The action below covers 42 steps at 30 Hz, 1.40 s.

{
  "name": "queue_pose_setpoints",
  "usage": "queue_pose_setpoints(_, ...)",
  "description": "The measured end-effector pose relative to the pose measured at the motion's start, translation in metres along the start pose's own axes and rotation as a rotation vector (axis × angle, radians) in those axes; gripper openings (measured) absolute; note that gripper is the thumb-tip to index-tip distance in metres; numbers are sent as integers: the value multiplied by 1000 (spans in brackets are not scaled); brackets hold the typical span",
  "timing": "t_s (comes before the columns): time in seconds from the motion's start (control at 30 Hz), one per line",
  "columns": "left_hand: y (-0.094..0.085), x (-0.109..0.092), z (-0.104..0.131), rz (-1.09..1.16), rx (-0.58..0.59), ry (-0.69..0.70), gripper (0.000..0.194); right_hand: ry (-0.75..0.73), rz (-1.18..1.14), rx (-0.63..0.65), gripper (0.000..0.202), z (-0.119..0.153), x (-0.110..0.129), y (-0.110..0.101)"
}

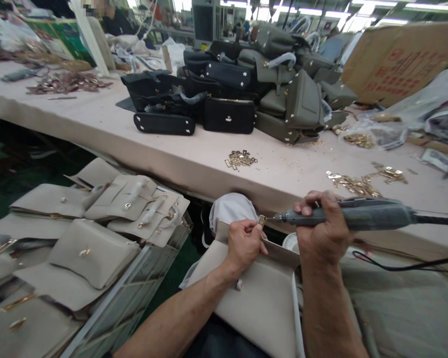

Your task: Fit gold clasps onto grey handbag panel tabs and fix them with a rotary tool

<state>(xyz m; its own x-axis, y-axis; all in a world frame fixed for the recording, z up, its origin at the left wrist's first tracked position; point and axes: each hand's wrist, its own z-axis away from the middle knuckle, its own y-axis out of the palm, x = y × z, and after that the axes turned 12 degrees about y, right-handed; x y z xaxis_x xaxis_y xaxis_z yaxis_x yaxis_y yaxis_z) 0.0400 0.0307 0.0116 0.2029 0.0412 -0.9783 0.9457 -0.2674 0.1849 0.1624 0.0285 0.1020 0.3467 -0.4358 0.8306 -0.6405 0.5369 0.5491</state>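
Note:
My right hand (323,223) is wrapped round a grey electric screwdriver (373,214), its bit pointing left. The bit's tip meets, or nearly meets, a small gold metal plate (262,220) at the edge of a beige handbag's flap. My left hand (245,243) pinches the plate and the flap edge between thumb and fingers. The beige handbag (261,303) lies across my lap with a small metal fitting on its front. Whether a screw sits at the bit's tip is too small to tell.
Black handbags (229,114) and olive handbags (302,99) are heaped on the long table (194,159). Gold metal frames (241,159) and gold plates (358,185) lie nearer. Beige bags (93,253) fill a crate (153,278) at left. A cardboard box (403,64) stands far right.

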Motion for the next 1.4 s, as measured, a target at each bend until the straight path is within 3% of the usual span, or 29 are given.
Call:
queue_pose_setpoints(0.43,-2,-5,4,-12,2,16,26,-66,48,33,21,7,-13,4)
queue_pose_setpoints(0.73,-2,-5,2,-14,14,15,25,-83,218,246,23,11,-9,16)
queue_pose_setpoints(1.4,-5,-4,-4,-3,54,-11,26,-79,208,246,20,9,-9,15)
